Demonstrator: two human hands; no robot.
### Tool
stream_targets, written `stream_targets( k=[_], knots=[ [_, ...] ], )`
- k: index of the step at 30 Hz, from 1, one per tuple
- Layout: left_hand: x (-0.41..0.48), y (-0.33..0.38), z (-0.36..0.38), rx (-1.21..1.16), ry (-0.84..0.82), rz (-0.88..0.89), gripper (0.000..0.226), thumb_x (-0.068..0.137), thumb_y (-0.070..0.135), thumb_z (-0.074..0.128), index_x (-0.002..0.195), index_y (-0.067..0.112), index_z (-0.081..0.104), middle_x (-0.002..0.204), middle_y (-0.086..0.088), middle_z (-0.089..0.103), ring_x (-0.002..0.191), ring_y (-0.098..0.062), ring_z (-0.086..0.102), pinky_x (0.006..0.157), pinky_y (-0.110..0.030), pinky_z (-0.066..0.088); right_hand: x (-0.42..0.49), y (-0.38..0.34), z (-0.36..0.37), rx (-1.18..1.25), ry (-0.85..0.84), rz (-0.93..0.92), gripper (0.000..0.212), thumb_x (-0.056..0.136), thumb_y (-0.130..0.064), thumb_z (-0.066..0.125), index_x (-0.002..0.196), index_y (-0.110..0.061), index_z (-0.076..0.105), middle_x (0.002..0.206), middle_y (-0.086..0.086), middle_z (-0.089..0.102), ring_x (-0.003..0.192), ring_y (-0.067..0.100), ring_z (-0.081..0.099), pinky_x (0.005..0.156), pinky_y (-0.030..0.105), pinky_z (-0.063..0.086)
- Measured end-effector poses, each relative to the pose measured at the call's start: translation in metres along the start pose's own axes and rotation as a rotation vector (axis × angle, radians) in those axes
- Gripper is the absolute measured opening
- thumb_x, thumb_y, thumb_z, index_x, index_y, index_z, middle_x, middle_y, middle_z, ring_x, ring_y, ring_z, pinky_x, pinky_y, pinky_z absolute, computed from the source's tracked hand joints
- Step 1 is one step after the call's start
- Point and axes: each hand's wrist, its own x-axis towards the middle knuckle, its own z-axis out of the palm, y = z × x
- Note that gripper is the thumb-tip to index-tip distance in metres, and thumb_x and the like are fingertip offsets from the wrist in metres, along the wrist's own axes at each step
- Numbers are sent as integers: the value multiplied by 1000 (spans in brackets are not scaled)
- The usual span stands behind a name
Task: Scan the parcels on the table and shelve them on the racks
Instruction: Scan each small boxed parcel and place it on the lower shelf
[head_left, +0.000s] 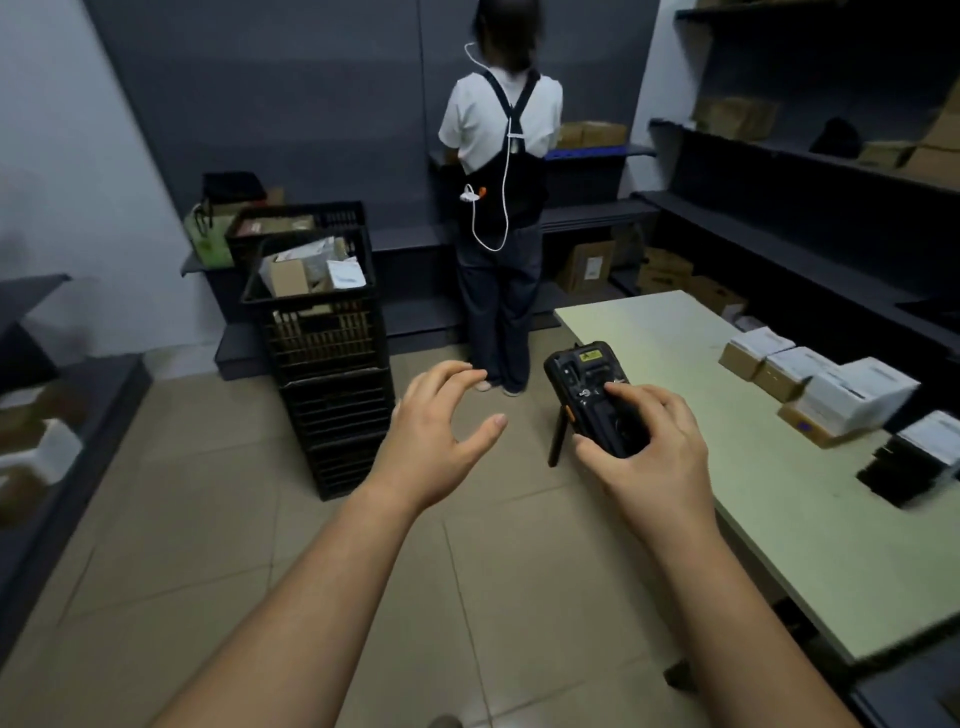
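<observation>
Two forearms are seen rising from the 6 o'clock edge of the view, the left forearm (327, 587) from about 7 o'clock and the right forearm (722, 597) from about 5 o'clock. Both are shown bare along their whole visible length, from the edge up to the wrists. The left hand (441, 431) and the right hand (649, 452) are bare as well. Slender fingers (452, 371) are shown, with nails cut short; one nail is plainly seen on the left thumb (485, 430). At 6 o'clock, at the very edge, a small rounded grey-brown shape (445, 721) is caught; whether it is a shoe toe cannot be told.
</observation>
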Motion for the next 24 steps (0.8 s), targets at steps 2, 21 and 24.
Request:
stream_targets(
  k=[2, 21, 24],
  knots=[
    [47, -14, 24, -31, -21, 29, 55, 86, 58, 54, 132, 28, 54, 135, 13, 45, 129, -8, 38, 111, -43, 35, 39, 16, 10, -20, 55, 20, 56, 66, -26, 83, 119, -29, 65, 115, -10, 50, 97, -7, 43, 81, -6, 27],
    [373, 73, 373, -273, -524, 434, 47, 91, 48, 60, 132, 27, 53, 139, 13, 43, 129, -5, 33, 108, -27, 28, 258, 258, -65, -279, 559, 548, 57, 66, -33, 79, 121, -35, 63, 119, -17, 49, 99, -2, 47, 86, 17, 37],
    [400, 83, 426, -286, -605, 434, 48, 90, 47, 62, 132, 26, 54, 138, 12, 44, 129, -7, 34, 110, -32, 32, 275, 301, -75, -290, 568, 623, 56, 66, -32, 79, 120, -36, 63, 122, -18, 49, 99, -5, 47, 85, 19, 39]
  ],
)
